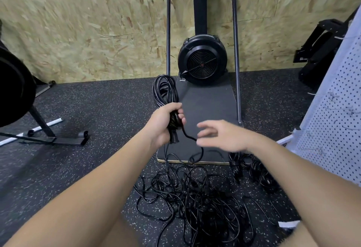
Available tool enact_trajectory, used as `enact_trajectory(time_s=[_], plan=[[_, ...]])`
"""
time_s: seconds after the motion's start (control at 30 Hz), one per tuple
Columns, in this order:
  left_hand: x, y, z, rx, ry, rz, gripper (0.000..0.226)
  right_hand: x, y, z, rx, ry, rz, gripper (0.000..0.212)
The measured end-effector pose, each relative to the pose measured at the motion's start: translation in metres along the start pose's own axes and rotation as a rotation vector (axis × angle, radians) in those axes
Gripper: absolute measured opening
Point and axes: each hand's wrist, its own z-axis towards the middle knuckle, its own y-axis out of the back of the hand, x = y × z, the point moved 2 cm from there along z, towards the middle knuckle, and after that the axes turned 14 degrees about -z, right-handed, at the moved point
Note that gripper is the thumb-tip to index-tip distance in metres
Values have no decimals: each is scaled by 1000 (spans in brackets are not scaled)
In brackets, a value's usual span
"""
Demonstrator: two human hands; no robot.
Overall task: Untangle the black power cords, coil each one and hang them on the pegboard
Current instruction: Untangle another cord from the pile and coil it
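My left hand (166, 122) grips a coiled black power cord (165, 91), its loops standing up above my fist and its plug hanging below. The cord's loose tail (192, 139) runs down toward a large tangle of black cords (197, 199) on the floor. My right hand (220, 136) hovers with fingers spread and blurred, just right of the tail and holding nothing. Two coiled cord bundles (254, 168) lie on the floor to the right. The white pegboard (336, 113) with wire hooks stands at the right edge.
A black fan machine (202, 59) in a metal frame stands on a dark platform (207, 109) against the chipboard wall. A black equipment stand (45, 129) sits at the left. Speckled rubber floor (101, 109) surrounds everything.
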Motion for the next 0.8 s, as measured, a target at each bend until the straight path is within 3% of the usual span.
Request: enact_trajectory(time_s=[0.07, 0.17, 0.23, 0.3, 0.37, 0.53, 0.67, 0.73, 0.8], plan=[[-1, -1, 1, 1, 1, -86, 12, 7, -18, 2, 118, 26, 48, 70], [-6, 5, 4, -35, -29, -146, 9, 15, -22, 6, 143, 61, 179, 38], [-11, 14, 7, -79, -84, -83, 6, 21, -13, 5, 37, 58, 73, 26], [-16, 23, 9, -146, -160, 91, 10, 27, 0, 1, -170, 57, -148, 12], [-19, 26, 7, -175, -204, 296, 20, 35, 12, -5, -325, 126, -145, 4], [-8, 1, -20, -4, -84, 541, 45, 54, 29, -19, -480, 311, 78, 8], [12, -10, -36, 135, 144, 631, 87, 47, 32, -15, -631, 266, 102, 15], [20, -10, -39, 250, 233, 612, 82, 38, 34, -13, -713, 189, 17, 24], [26, -13, -44, 355, 279, 688, 54, 33, 36, -15, -765, 164, -60, 37]])
